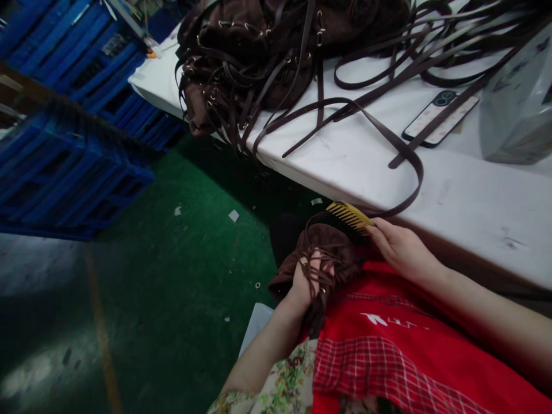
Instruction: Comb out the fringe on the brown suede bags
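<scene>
My left hand (307, 280) is closed on a dark brown drawstring bag (332, 241), with its thin cords lying tangled over the fingers. The bag rests against my lap, just below the table edge. In my right hand (394, 244) I grip one end of a yellow wide-toothed comb (348, 215), its teeth pointing down and left, just above the bag. A long brown strap (414, 172) loops from the tabletop down past the comb toward the bag.
On the white table (461, 201) lie a heap of brown bags (250, 46), loose straps (388, 75), a phone (431, 123) under one strap and a clear plastic bag (517, 109). Blue pallets (64, 167) stand on the green floor (194, 270) at the left. A red apron (388, 310) covers my lap.
</scene>
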`<state>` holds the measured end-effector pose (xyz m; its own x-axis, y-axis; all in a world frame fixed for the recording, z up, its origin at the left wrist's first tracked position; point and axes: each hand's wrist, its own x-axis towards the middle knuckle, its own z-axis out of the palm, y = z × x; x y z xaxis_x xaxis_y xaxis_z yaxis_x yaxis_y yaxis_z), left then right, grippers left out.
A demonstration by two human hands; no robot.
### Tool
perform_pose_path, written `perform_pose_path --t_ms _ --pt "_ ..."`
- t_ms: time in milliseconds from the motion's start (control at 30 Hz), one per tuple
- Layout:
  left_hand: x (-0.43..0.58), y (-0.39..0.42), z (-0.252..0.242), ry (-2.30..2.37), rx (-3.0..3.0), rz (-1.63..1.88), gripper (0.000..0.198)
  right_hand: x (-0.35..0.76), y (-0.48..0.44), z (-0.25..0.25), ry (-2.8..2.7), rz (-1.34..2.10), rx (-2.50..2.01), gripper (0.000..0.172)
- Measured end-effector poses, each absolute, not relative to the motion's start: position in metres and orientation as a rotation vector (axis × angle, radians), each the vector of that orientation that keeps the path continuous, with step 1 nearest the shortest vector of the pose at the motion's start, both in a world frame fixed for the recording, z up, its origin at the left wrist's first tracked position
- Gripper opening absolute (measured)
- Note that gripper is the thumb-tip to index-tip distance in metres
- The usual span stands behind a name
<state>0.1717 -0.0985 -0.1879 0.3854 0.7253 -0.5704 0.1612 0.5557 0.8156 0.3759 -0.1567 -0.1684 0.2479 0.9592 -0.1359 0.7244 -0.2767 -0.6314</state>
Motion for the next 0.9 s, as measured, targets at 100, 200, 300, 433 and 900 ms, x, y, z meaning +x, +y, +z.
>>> perform_pose_path --t_ms 100,200,300,433,900 --pt "0.176 -0.088 -0.19 1.128 1.017 0.461 0.055 0.366 -0.162 -0.15 -1.535 0.809 -1.929 0.032" --pt "0.178 -0.088 -0.189 1.068 1.051 0.454 0.048 0.348 -0.168 -0.148 -1.656 0.981 -1.846 0.027" --pt "0.178 -0.092 -0.184 1.032 1.054 0.446 0.038 0.331 -0.169 -0.153 -1.899 0.96 -1.916 0.025" --pt "0.175 -0.096 -0.178 0.97 1.149 0.439 0.04 0.332 -0.161 -0.159 -2.191 0.64 -2.114 0.032" --pt "0.18 -0.095 -0.184 1.191 0.967 0.476 0.031 0.347 -0.17 -0.131 -2.137 0.608 -1.55 0.031"
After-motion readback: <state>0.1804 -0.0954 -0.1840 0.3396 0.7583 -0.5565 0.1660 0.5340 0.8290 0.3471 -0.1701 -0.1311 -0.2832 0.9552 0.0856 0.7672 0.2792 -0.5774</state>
